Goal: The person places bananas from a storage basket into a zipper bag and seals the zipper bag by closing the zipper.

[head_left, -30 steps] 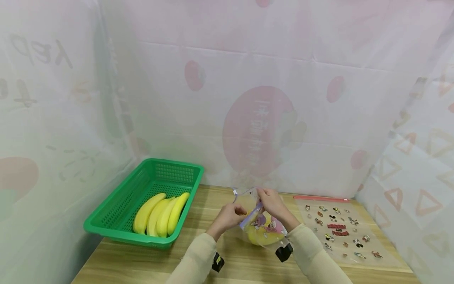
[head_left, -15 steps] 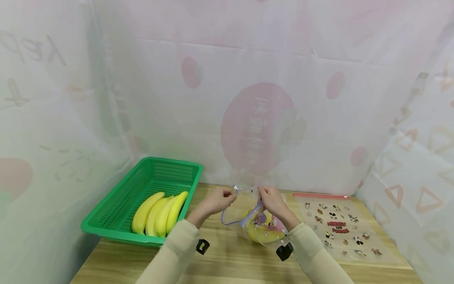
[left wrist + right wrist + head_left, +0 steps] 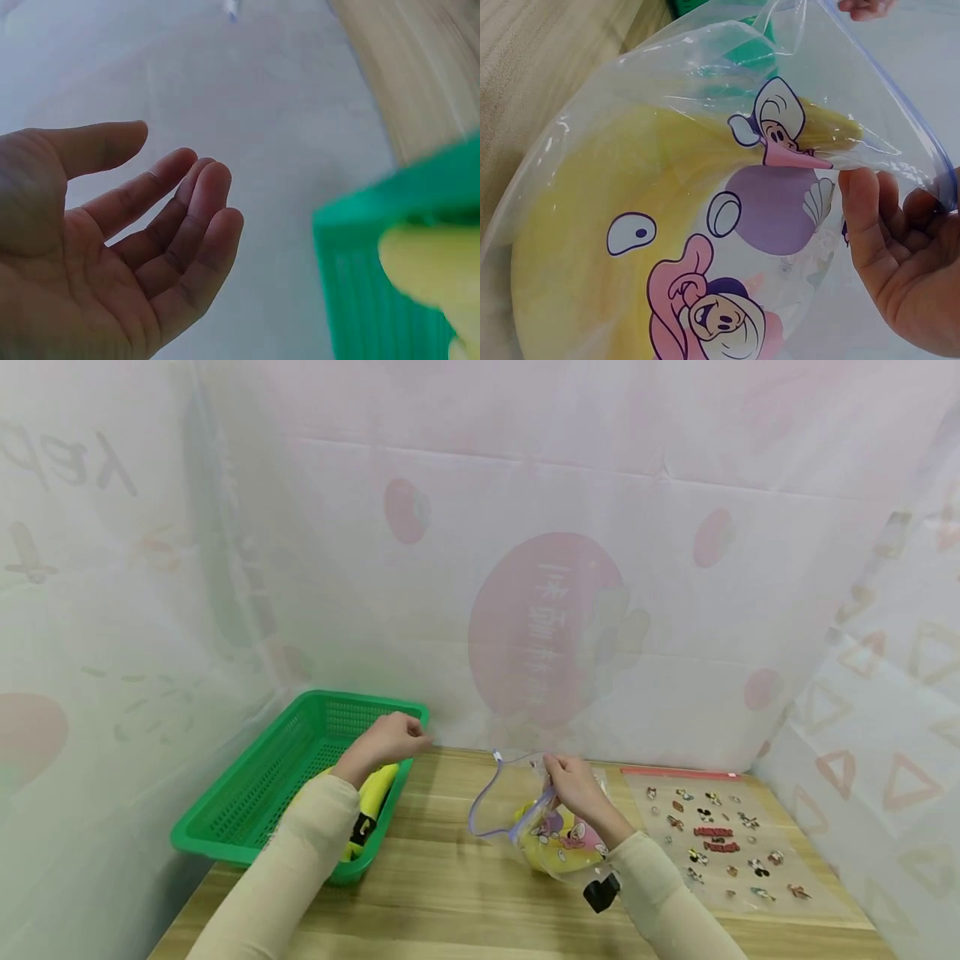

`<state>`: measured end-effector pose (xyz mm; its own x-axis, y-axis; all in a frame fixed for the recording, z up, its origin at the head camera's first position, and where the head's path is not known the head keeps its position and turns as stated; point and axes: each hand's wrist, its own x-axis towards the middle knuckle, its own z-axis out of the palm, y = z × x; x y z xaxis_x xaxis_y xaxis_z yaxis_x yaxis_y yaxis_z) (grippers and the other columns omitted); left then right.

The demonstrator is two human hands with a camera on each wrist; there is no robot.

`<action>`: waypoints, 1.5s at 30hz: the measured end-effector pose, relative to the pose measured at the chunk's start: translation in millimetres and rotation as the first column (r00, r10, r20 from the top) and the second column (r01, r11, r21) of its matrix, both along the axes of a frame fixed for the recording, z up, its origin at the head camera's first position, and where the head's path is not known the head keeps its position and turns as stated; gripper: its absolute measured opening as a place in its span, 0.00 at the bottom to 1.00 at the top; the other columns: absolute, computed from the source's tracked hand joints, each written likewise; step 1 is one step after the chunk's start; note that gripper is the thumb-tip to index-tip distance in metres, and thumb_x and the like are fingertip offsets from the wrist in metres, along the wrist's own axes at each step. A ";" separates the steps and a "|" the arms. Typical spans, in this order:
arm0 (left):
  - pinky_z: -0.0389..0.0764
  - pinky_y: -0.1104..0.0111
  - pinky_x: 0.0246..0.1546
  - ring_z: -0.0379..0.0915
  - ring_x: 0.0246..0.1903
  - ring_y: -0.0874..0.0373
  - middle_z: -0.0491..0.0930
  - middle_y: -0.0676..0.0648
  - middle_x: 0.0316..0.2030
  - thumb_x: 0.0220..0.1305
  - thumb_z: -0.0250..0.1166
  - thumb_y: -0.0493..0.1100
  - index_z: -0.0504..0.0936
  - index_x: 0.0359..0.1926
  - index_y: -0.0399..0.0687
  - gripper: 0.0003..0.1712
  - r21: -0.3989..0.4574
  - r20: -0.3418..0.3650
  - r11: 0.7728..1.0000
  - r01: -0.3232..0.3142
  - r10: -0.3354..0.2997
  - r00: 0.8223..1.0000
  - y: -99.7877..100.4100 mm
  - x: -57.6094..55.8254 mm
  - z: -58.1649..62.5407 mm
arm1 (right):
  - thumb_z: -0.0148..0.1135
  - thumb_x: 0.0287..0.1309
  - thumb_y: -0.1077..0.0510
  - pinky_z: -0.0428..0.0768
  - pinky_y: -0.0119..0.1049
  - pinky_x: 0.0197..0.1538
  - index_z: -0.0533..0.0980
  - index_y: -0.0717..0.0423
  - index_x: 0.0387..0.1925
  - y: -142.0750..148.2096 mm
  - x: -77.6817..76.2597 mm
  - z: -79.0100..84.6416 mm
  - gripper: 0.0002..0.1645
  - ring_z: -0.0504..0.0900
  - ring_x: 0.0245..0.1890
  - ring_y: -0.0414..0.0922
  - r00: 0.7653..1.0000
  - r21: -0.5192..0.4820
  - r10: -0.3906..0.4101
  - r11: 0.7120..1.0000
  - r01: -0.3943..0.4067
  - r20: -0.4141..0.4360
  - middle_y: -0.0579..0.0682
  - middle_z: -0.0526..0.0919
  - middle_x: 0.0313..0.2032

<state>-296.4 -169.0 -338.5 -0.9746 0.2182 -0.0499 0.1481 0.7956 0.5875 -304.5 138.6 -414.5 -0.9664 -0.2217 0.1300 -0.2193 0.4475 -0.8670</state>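
Note:
My right hand (image 3: 576,789) pinches the edge of a clear zip bag (image 3: 922,139) with a purple zip and cartoon prints. Through the plastic shows a yellow banana (image 3: 577,247), partly covered by the prints. The bag's mouth gapes toward the left. My left hand (image 3: 386,745) is above the right side of the green basket (image 3: 367,699), holding nothing. In the left wrist view its fingers (image 3: 210,199) are loosely bent, with the thumb apart. Bananas (image 3: 381,787) lie in the basket, partly hidden by my left forearm.
A second clear bag (image 3: 637,843) with a red zip and small cartoon prints lies flat at the right of the wooden table (image 3: 450,893). Printed curtains (image 3: 360,585) enclose the back and sides.
My left hand has left the zip bag and moved left, over the basket. The bag's mouth has spread wider. My right hand still holds the bag in nearly the same place.

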 end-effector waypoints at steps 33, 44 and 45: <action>0.74 0.64 0.22 0.73 0.25 0.49 0.73 0.41 0.24 0.61 0.58 0.37 0.73 0.25 0.40 0.09 -0.262 0.201 0.961 -0.087 0.142 0.969 -29.2 -14.4 -46.7 | 0.40 0.73 0.52 0.79 0.47 0.23 0.73 0.61 0.20 3.3 8.0 -1.1 0.27 0.75 0.12 0.48 1.000 0.032 -0.008 0.999 0.008 0.006 0.52 0.77 0.16; 0.60 0.68 0.19 0.49 0.16 0.59 0.59 0.47 0.20 0.63 0.47 0.39 0.65 0.27 0.42 0.09 -0.214 0.131 0.968 -0.135 0.165 0.977 -41.8 -23.7 -30.3 | 0.41 0.73 0.52 0.79 0.53 0.25 0.72 0.61 0.19 -1.2 5.1 2.2 0.28 0.75 0.11 0.47 1.000 0.027 -0.003 1.000 0.003 0.000 0.52 0.77 0.16; 0.60 0.68 0.19 0.49 0.16 0.59 0.60 0.47 0.20 0.63 0.47 0.39 0.67 0.28 0.40 0.08 -0.198 0.121 0.970 -0.144 0.170 0.978 -42.4 -24.1 -28.1 | 0.41 0.73 0.52 0.79 0.52 0.24 0.72 0.62 0.19 -1.5 4.9 2.4 0.28 0.75 0.11 0.47 1.000 0.027 -0.003 1.000 0.003 0.000 0.52 0.77 0.16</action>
<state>-320.5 -211.3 -366.6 -0.9771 0.0375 -0.2094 -0.0580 0.9001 0.4319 -299.6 137.1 -412.1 -0.9671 -0.2224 0.1237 -0.2177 0.4712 -0.8547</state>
